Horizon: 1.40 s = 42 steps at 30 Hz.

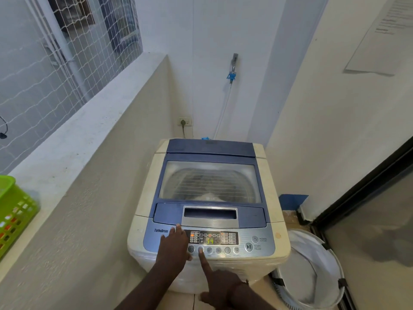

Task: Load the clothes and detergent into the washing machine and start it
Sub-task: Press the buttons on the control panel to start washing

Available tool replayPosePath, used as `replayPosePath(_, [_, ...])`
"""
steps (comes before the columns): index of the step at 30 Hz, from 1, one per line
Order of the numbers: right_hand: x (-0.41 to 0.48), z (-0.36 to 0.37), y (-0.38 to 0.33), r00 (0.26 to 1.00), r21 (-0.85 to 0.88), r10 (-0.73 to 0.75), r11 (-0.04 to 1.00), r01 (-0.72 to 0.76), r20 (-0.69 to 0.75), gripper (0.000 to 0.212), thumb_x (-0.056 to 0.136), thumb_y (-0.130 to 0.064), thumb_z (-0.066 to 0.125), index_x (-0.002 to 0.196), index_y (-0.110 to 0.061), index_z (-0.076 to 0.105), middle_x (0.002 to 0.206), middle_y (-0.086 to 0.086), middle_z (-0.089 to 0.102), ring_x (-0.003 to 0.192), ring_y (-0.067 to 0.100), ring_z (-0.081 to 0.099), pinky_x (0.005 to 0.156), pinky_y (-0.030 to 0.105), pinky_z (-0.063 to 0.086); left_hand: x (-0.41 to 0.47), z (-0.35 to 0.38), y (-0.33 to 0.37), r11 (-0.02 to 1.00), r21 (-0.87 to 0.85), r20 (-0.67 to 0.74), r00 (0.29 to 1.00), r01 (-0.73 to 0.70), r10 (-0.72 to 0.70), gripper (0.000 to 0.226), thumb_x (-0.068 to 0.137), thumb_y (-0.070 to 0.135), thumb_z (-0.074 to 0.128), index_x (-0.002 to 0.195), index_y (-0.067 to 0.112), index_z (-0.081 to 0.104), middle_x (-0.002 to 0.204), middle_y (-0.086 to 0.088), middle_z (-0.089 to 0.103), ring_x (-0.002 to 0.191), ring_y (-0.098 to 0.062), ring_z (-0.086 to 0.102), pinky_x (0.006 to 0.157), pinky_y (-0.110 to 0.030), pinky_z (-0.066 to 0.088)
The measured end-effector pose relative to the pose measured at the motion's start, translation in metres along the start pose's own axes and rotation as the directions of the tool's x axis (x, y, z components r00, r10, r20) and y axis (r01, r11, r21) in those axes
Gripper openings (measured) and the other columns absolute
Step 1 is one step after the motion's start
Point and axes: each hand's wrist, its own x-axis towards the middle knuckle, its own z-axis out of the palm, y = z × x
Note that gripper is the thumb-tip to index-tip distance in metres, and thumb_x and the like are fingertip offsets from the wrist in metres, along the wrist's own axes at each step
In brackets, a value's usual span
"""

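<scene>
I see my right hand (220,285) with index finger extended and the other fingers curled, holding nothing; the fingertip touches the second round silver button (200,249) on the control panel of the cream-and-blue top-loading washing machine (207,209). My left hand (174,247) lies flat and spread on the panel just left of that fingertip, empty. Beyond both hands, the blue-framed transparent lid (210,182) is closed; pale clothes (209,195) show through it inside the drum. Above the fingertip, the display (209,240) shows lit green digits.
</scene>
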Motion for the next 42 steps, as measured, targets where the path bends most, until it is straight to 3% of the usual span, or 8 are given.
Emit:
replayPosePath(9, [-0.004,0.001,0.003,0.999,0.011,-0.001,1.0,0.001,-0.05,0.105,0.085,-0.053,0.056,0.127,-0.055,-0.04,0.112,0.029,0.065,0.101,0.038,0.064,0.088,0.041,0.047,-0.002,-0.004,0.0,1.0,-0.006,-0.016,1.0,-0.015,0.015,0.065,0.097,0.047,0.078,0.151,0.017,0.056,0.165,-0.009,0.048,0.153,-0.026,0.05,0.127,-0.047,0.045])
replayPosePath(16, [-0.021,-0.005,0.021,0.994,0.019,0.108,0.994,-0.108,-0.008,0.091,0.087,-0.063,0.048,0.145,-0.045,-0.019,0.139,0.021,0.05,0.122,0.034,0.053,0.099,0.04,0.042,-0.004,-0.007,0.002,1.0,0.016,-0.023,1.0,-0.016,0.017,0.067,0.096,0.045,0.08,0.151,0.015,0.055,0.165,-0.009,0.048,0.152,-0.025,0.052,0.127,-0.044,0.046])
replayPosePath(22, [-0.043,-0.01,0.042,0.969,0.021,0.22,0.975,-0.219,-0.113,0.087,0.09,-0.058,0.047,0.149,-0.041,-0.015,0.127,0.015,0.058,0.112,0.028,0.059,0.089,0.035,0.045,-0.005,-0.012,0.002,1.0,0.027,-0.02,1.0,-0.015,0.016,0.069,0.094,0.045,0.081,0.151,0.014,0.055,0.165,-0.01,0.05,0.15,-0.026,0.055,0.126,-0.044,0.048])
replayPosePath(25, [-0.049,-0.01,0.048,0.924,0.021,0.287,0.956,-0.291,-0.251,0.087,0.089,-0.057,0.047,0.152,-0.036,-0.009,0.132,0.01,0.043,0.116,0.028,0.052,0.089,0.036,0.046,-0.005,-0.012,0.003,1.0,0.016,-0.014,1.0,-0.011,0.011,0.068,0.094,0.046,0.082,0.149,0.015,0.057,0.165,-0.01,0.05,0.149,-0.026,0.056,0.126,-0.044,0.048])
replayPosePath(29, [-0.053,-0.017,0.056,0.839,-0.011,0.342,0.924,-0.382,-0.424,0.085,0.085,-0.061,0.046,0.153,-0.028,0.005,0.148,0.008,0.022,0.133,0.027,0.03,0.101,0.039,0.039,-0.005,-0.012,0.003,1.0,-0.004,-0.018,1.0,-0.013,0.013,0.067,0.093,0.045,0.083,0.148,0.016,0.058,0.162,-0.008,0.053,0.146,-0.024,0.058,0.124,-0.043,0.049])
replayPosePath(35, [-0.052,-0.009,0.066,0.844,0.018,0.428,0.895,-0.447,-0.324,0.089,0.088,-0.064,0.042,0.152,-0.031,-0.01,0.16,0.017,-0.014,0.148,0.037,-0.007,0.114,0.049,0.023,-0.008,-0.013,0.004,1.0,-0.021,-0.023,1.0,-0.02,0.019,0.064,0.093,0.045,0.083,0.147,0.019,0.059,0.161,-0.008,0.053,0.145,-0.024,0.059,0.124,-0.042,0.049])
replayPosePath(42, [-0.05,-0.003,0.067,0.83,-0.011,0.441,0.881,-0.473,-0.342,0.092,0.088,-0.062,0.045,0.151,-0.033,-0.015,0.159,0.019,-0.018,0.148,0.038,-0.009,0.112,0.049,0.027,-0.01,-0.012,0.002,0.998,-0.057,-0.057,0.998,-0.025,0.022,0.063,0.092,0.047,0.082,0.144,0.019,0.061,0.155,-0.006,0.056,0.14,-0.021,0.062,0.12,-0.038,0.052])
